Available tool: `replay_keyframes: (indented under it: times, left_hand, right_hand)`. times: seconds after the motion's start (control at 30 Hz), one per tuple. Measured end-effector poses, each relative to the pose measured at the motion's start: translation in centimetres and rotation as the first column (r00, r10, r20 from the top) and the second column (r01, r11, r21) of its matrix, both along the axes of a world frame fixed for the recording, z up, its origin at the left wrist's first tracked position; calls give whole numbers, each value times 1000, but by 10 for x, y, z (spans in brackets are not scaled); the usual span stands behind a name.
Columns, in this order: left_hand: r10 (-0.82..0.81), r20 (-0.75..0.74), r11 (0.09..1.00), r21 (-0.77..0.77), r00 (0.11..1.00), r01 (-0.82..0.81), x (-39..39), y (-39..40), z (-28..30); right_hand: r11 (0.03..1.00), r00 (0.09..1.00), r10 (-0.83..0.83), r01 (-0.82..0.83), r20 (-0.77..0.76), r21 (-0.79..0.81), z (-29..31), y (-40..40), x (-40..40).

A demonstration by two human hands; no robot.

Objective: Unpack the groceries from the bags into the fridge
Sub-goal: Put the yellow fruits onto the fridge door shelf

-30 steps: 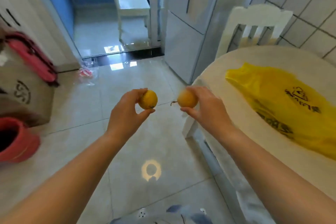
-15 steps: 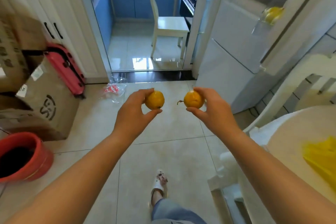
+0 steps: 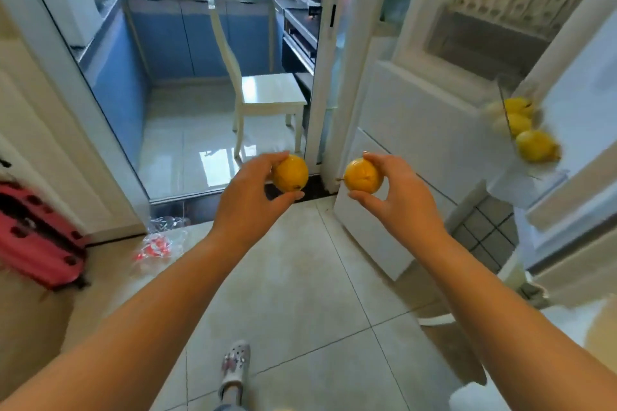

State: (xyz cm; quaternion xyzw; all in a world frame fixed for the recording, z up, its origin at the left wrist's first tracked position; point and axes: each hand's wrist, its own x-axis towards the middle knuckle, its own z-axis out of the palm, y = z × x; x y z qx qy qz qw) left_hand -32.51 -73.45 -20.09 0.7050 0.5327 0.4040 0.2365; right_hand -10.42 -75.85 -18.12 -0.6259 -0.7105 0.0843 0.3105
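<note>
My left hand (image 3: 252, 192) grips a round yellow fruit (image 3: 291, 173) between thumb and fingers, held out at chest height. My right hand (image 3: 399, 193) grips a second yellow fruit (image 3: 363, 176) the same way, a short gap apart from the first. The white fridge (image 3: 414, 117) stands to the right with its upper door (image 3: 574, 130) swung open. Three yellow fruits (image 3: 526, 130) lie in the door's shelf. The upper compartment (image 3: 494, 10) shows shelves, blurred.
A white chair (image 3: 263, 93) stands in the blue kitchen beyond the sliding doorway. A red suitcase (image 3: 36, 240) lies at the left wall, with a clear plastic bag (image 3: 160, 237) on the floor near it. My shoe (image 3: 233, 364) is on the tiled floor.
My view has swung from the table and yellow bag toward the fridge and lifted. Both hands still hold their fruit; the open fridge door with fruits has come closer.
</note>
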Motion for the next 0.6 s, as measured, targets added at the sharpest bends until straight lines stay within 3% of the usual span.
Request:
replay_keyframes:
  times: [0.27,0.43,0.6]
  left_hand:
    - [-315,-67,943,96,947,320,53,195,25]
    - [-533,-88,831,132,842,540,121,271,46]
    - [-720,-67,667,210,691,715,203,298,63]
  right_hand:
    - [950,952,-307,305,19,73,22,115,29]
    - [857,858,-512,509,32,76,44,146,59]
    - [718,718,-693,678,65,157,64,152,97]
